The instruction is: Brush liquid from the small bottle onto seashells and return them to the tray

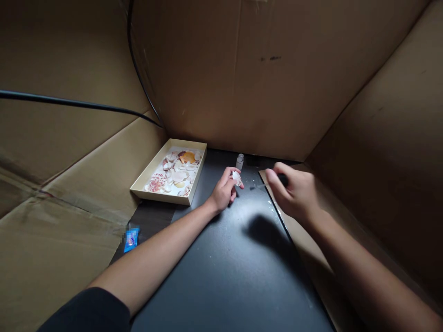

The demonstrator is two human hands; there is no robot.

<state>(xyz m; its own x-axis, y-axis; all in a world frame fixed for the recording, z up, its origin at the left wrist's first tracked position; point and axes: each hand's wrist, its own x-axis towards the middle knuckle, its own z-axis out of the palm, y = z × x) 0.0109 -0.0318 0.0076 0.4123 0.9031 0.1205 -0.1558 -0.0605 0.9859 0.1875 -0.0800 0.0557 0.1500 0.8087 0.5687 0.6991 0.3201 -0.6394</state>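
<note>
My left hand (224, 189) rests on the black table (221, 267) and pinches a small white seashell (236, 177) between thumb and fingers. To its right, my right hand (292, 191) is closed on a thin brush (260, 186) with a dark handle; its tip points left toward the shell, a short gap away. A small clear bottle (239, 161) stands upright just behind the shell. A shallow cream tray (148, 179) with several white, orange and red-striped shells lies at the back left.
Brown cardboard walls (277, 78) enclose the table at the back and on both sides. A black cable (69, 102) runs across the left wall. A small blue wrapper (131, 238) lies at the table's left edge. Cardboard also lies under my right forearm.
</note>
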